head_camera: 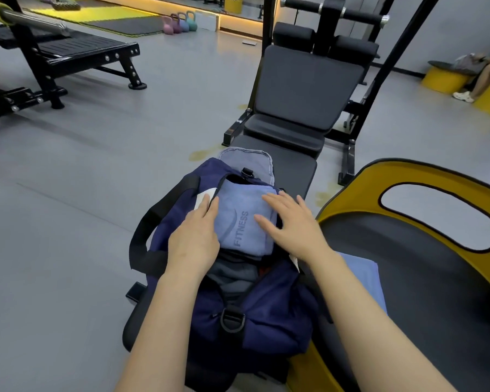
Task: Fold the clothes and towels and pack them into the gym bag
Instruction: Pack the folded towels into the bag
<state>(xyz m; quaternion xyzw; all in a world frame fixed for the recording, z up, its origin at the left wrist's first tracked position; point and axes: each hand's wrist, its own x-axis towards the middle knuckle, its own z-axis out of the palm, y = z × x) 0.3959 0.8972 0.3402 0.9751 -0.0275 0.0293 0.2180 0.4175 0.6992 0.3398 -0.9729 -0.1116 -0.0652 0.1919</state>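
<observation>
Centre frame: navy fabric gym bag (255,315) lies unzipped on a black padded bench (294,165). A folded light-blue towel embossed "FITNESS" (245,219) sits in its opening. Left hand (194,236) flat at the towel's left edge, fingers straight. Right hand (292,224) pressing the towel's right side, fingers spread. Another blue folded cloth (365,275) lower right, beside the bag.
</observation>
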